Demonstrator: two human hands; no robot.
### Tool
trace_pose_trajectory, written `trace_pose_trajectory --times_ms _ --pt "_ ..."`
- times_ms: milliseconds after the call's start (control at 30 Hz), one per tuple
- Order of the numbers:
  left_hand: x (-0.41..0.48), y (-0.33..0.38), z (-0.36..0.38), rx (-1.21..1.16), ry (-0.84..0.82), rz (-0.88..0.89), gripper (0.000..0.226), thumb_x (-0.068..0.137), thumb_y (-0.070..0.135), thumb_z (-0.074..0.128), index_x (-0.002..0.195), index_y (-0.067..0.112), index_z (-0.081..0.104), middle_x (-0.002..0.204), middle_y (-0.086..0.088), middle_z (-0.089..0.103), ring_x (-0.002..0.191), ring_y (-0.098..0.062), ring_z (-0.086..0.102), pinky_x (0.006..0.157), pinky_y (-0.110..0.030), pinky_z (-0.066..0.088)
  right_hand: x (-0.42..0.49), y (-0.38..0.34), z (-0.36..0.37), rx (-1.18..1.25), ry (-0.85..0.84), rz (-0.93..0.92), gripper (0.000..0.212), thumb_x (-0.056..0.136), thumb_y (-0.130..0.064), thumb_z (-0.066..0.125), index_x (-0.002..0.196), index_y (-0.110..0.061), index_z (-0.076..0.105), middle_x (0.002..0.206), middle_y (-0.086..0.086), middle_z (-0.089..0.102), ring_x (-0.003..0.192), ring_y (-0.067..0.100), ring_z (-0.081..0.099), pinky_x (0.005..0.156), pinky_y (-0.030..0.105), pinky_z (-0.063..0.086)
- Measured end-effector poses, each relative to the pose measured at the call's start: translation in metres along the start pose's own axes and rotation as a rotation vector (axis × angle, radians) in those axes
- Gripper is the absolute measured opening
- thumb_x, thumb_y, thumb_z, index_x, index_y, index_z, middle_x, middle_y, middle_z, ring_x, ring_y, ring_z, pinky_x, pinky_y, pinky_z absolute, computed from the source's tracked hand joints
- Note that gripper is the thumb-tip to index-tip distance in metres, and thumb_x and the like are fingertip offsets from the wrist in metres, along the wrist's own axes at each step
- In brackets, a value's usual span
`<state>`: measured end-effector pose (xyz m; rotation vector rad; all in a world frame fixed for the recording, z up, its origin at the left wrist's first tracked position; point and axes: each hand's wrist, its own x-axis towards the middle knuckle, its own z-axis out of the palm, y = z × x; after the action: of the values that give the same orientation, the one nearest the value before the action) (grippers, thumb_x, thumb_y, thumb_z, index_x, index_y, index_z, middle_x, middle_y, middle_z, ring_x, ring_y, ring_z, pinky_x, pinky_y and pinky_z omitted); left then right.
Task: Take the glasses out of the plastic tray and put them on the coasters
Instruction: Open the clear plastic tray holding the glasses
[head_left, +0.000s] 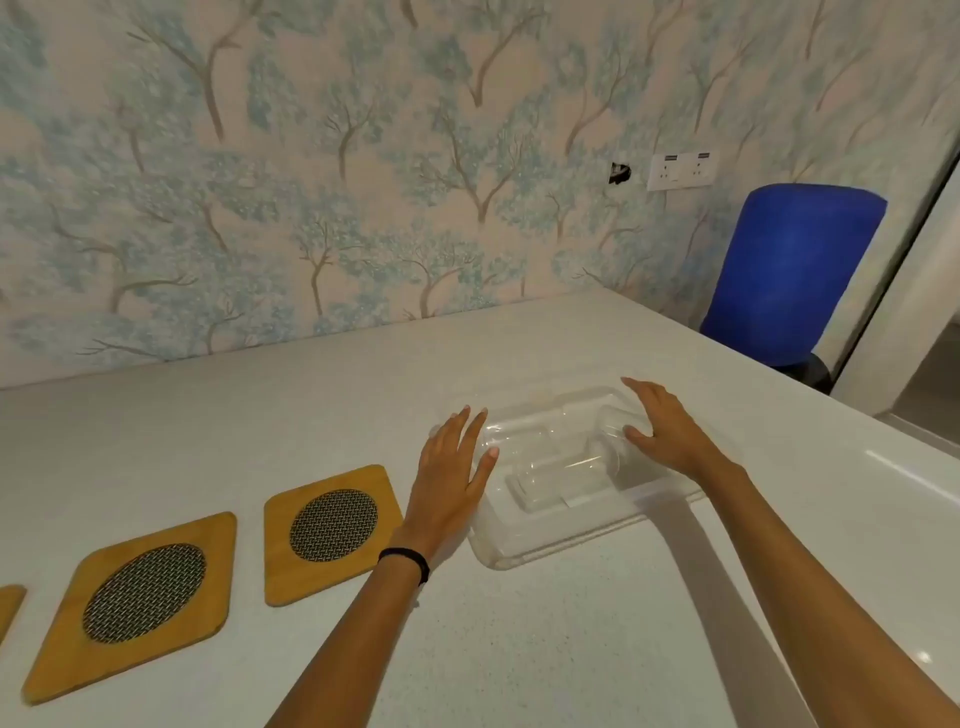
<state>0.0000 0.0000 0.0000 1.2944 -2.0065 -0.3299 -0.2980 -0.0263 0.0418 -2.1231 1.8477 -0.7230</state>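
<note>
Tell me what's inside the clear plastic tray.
Clear glasses lie on their sides inside the plastic tray. Their count is unclear; the right hand covers part of one and the left hand hides the tray's left edge.

Single head-worn wide view, angled forward and down, close over the table (519, 649)

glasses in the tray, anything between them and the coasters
Nothing visible stands in the way. The left hand rests at the tray's left edge, beside the glasses; the countertop over to the nearest coaster is bare. The tray's low wall needs lifting over.
</note>
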Motion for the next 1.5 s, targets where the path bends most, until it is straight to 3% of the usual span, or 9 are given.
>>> trace_pose_trajectory --times_ms 167,300,467,600,767,1000,1233,1500 --pt "-0.001 -0.006 0.006 -0.074 0.012 -0.092 0.058 0.091 0.053 0.026 0.144 0.028 0.023 0.155 -0.001 0.02 0.143 -0.015 0.009 0.116 -0.039 0.009 0.008 0.005 0.001 -0.075 -0.191 0.074 0.069 0.087 -0.029 0.058 0.144 -0.022 0.02 0.153 0.01 0.025 0.138 0.032 0.029 0.111 0.045 0.027" --pt "-0.002 -0.013 0.011 -0.11 0.004 -0.134 0.055 0.094 0.047 0.031 0.144 0.028 0.022 0.156 -0.001 0.018 0.143 -0.016 0.007 0.111 -0.032 0.006 0.015 0.008 0.003 -0.186 -0.251 0.104 0.072 0.086 -0.036 0.059 0.144 -0.024 0.019 0.149 0.014 0.033 0.132 0.034 0.037 0.109 0.048 0.031" --pt "-0.005 -0.02 0.017 -0.177 0.028 -0.166 0.05 0.098 0.035 0.039 0.142 0.037 0.016 0.156 0.002 0.016 0.143 -0.013 0.005 0.112 -0.033 0.007 0.02 0.01 0.01 -0.3 -0.219 0.117 0.079 0.081 -0.043 0.062 0.144 -0.024 0.02 0.138 0.015 0.047 0.123 0.034 0.046 0.102 0.048 0.039" --pt "-0.01 -0.02 0.019 -0.217 0.034 -0.174 0.048 0.098 0.039 0.034 0.134 0.056 0.007 0.151 0.019 0.009 0.142 -0.007 0.004 0.116 -0.038 0.011 0.023 0.011 0.013 -0.292 -0.183 0.118 0.079 0.079 -0.043 0.065 0.143 -0.023 0.024 0.135 0.015 0.049 0.121 0.034 0.048 0.101 0.047 0.041" --pt "-0.01 -0.021 0.021 -0.217 0.025 -0.202 0.047 0.098 0.038 0.032 0.142 0.042 0.017 0.156 0.013 0.009 0.143 -0.009 0.006 0.117 -0.047 0.015 0.025 0.012 0.013 -0.227 -0.154 0.127 0.077 0.078 -0.041 0.067 0.141 -0.021 0.028 0.135 0.017 0.05 0.12 0.035 0.049 0.1 0.047 0.042" --pt "-0.011 -0.016 0.018 -0.235 0.015 -0.216 0.047 0.099 0.034 0.033 0.143 0.039 0.017 0.156 0.01 0.01 0.143 -0.011 0.009 0.116 -0.049 0.018 0.025 0.008 0.01 -0.129 -0.004 0.105 0.078 0.076 -0.036 0.071 0.14 -0.019 0.031 0.138 0.016 0.047 0.122 0.035 0.048 0.099 0.047 0.041" --pt "-0.013 -0.012 0.016 -0.246 0.004 -0.214 0.048 0.099 0.036 0.029 0.132 0.053 -0.001 0.15 0.021 0.0 0.143 -0.008 0.004 0.117 -0.046 0.013 0.021 0.0 -0.003 0.084 0.192 0.111 0.077 0.075 -0.035 0.072 0.14 -0.024 0.031 0.138 0.012 0.047 0.123 0.032 0.047 0.1 0.051 0.042" --pt "-0.016 -0.011 0.014 -0.23 0.002 -0.216 0.048 0.1 0.034 0.028 0.138 0.044 -0.001 0.153 0.016 0.002 0.142 -0.008 0.005 0.117 -0.046 0.012 0.009 -0.003 -0.01 0.386 0.44 0.148 0.081 0.072 -0.025 0.076 0.139 -0.022 0.031 0.138 0.013 0.047 0.12 0.026 0.049 0.092 0.032 0.04"
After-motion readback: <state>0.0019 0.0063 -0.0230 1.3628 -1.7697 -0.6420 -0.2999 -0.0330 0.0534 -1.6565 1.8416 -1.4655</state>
